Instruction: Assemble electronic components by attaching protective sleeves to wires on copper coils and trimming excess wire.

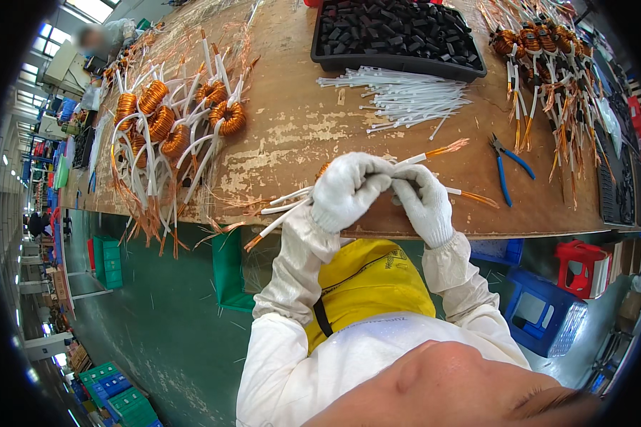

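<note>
1. the left hand (pixel 352 188), in a white glove, has its fingers curled and its thumb pressed against the forefinger; the right hand (pixel 427 203), gloved too, brings its thumb and fingers together right beside it. what sits between the tips is hidden, so i cannot tell what they pinch.

2. the copper toroidal coil (pixel 323 169) is mostly hidden behind the left hand, which seems to hold it just above the worktable's near edge. white-sleeved leads (pixel 292 205) with bare copper ends stick out to both sides.

3. the step in hand looks like close two-handed fingertip work on this coil. the next move seems to call for a steady left grip, a fine right pinch, and leads kept out of the way.

4. beyond the fingers on the worktable (pixel 292 99), white cable ties (pixel 399 96) lie loosely piled, just in front of a black tray (pixel 434 70) of small black plastic pieces (pixel 399 32) toward the far side.

5. right of the hands, blue-handled cutters (pixel 498 144) lie near the near edge.

6. wound coils (pixel 162 123) lie heaped toward the left edge; more coils (pixel 541 39) sit toward the far right corner.
</note>
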`<state>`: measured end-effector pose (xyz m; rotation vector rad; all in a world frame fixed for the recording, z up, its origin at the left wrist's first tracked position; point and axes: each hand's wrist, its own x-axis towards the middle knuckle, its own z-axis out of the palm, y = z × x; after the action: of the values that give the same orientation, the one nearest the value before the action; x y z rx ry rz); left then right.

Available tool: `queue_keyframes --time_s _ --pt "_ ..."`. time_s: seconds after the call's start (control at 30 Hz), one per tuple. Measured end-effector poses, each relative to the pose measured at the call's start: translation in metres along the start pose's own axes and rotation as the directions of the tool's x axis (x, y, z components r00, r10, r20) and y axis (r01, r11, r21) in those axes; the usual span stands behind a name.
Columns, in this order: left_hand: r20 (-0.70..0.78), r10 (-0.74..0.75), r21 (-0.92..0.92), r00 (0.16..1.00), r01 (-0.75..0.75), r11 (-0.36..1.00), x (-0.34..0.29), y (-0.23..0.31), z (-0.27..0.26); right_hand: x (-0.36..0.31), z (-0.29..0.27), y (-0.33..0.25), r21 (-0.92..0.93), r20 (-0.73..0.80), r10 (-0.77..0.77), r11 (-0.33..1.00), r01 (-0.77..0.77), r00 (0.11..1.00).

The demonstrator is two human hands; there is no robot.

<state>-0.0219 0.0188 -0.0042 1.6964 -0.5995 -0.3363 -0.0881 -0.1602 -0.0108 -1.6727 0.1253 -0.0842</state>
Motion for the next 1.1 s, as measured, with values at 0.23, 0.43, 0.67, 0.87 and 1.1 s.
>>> queue_keyframes --time_s 0.23,0.43,0.67,0.87,1.1 --pt "-0.338 -0.089 -0.051 0.937 0.076 0.996 -0.023 0.017 0.026 -0.003 0.001 0.014 -0.134 0.037 -0.199 0.97 0.202 0.979" --pt "-0.269 0.348 0.521 0.898 -0.168 0.837 -0.027 0.009 0.029 -0.015 0.009 0.004 0.418 -0.129 0.081 0.908 -0.02 0.988" --pt "-0.319 0.484 0.681 0.815 -0.158 0.715 -0.039 0.003 0.046 -0.023 -0.001 0.017 0.606 0.312 0.262 0.686 -0.403 0.913" --pt "-0.31 0.555 0.768 0.772 -0.141 0.625 -0.04 0.001 0.048 -0.019 0.007 0.031 0.759 0.438 0.238 0.42 -0.498 0.867" --pt "-0.28 0.553 0.768 0.785 -0.163 0.62 -0.041 0.007 0.05 -0.012 0.014 0.02 0.782 0.412 0.329 0.35 -0.515 0.85"
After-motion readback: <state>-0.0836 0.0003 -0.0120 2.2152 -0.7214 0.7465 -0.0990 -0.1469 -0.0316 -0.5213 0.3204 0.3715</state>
